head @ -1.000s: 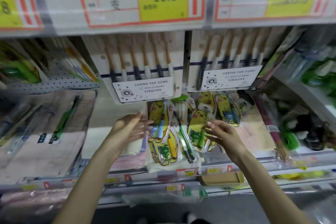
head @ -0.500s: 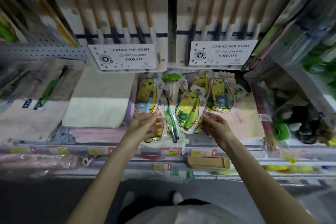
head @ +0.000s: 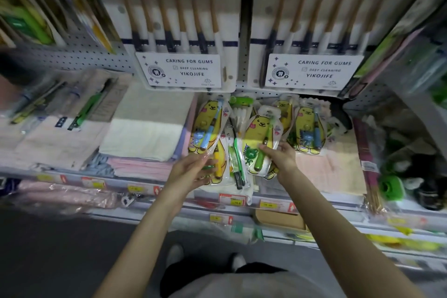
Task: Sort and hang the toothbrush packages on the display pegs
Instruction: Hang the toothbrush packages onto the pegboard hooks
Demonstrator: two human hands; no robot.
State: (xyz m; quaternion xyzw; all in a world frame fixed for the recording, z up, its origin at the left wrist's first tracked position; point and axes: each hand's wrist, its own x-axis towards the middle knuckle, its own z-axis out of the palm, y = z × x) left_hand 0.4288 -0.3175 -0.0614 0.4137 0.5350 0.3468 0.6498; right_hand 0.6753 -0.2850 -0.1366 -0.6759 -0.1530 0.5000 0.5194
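Observation:
Several yellow bear-shaped toothbrush packages lie in a pile on the shelf below the pegboard. My left hand [head: 193, 169] grips the lower edge of the package with a blue brush [head: 208, 126]. My right hand [head: 280, 157] pinches the bottom of the package with a green brush and frog [head: 261, 138], which is tilted up off the pile. Another blue-brush package [head: 310, 130] lies to the right. A slim green toothbrush pack [head: 235, 162] lies between my hands. Two large wooden-handled brush packs [head: 179, 38] [head: 312, 38] hang above.
Folded towels [head: 145, 126] are stacked on the shelf to the left, with flat packs [head: 79, 109] further left. Green and dark items [head: 391, 186] crowd the right end. Price tags [head: 232, 199] line the shelf edge. A small cardboard box [head: 278, 220] sits below.
The view tilted downward and closer to the shelf. Both hands moved from reaching toward the pile to taking hold of a bear package each; the green-brush package is lifted slightly.

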